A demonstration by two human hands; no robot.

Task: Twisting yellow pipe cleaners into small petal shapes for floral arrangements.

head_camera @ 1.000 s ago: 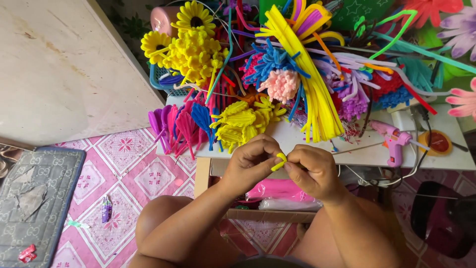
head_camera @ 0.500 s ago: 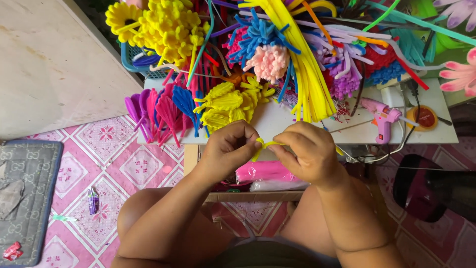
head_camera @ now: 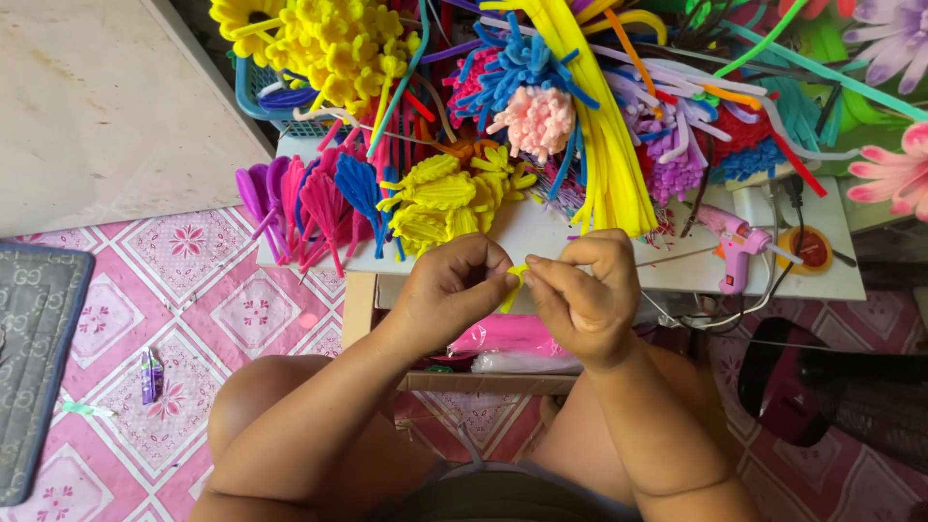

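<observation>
My left hand [head_camera: 449, 290] and my right hand [head_camera: 585, 290] meet over the front edge of a low white table [head_camera: 541, 237]. Both pinch a small yellow pipe cleaner piece [head_camera: 514, 278] between thumbs and fingertips; most of it is hidden by the fingers. Just beyond the hands lie finished yellow pipe cleaner flowers [head_camera: 445, 198] and a long bundle of straight yellow pipe cleaners [head_camera: 609, 145]. My bare knees show below the hands.
Pink and blue pipe cleaner petals [head_camera: 314, 198], a pink pom flower [head_camera: 536, 121] and many coloured stems crowd the table. A pink glue gun [head_camera: 735, 246] lies at right. A pink bag [head_camera: 507, 338] sits under the table. Grey mat [head_camera: 34, 358] on the pink tiled floor.
The view has shifted slightly, so table and hands sit a little higher and further right. Both hands stay pinched on the yellow piece, fingers working it closer together.
</observation>
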